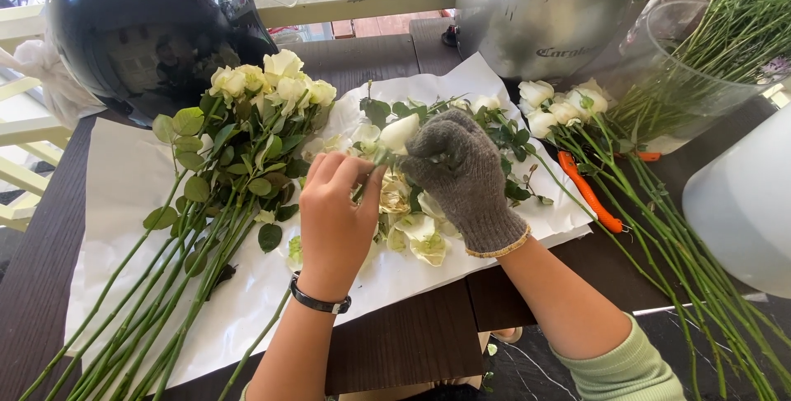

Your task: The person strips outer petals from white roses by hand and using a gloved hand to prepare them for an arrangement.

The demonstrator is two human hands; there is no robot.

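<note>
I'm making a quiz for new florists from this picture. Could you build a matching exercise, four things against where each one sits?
Things:
1. Black helmet
2. Orange shears
3. Loose petals
4. Glass vase

Places:
A. top right, holding green stems
B. top left corner of the table
C. on the white paper, just below the hands
D. on the table among the right-hand bunch's stems

The left hand is bare; the right hand wears a grey glove, and together they hold a white rose.

Pairs: 1-B, 2-D, 3-C, 4-A
</note>
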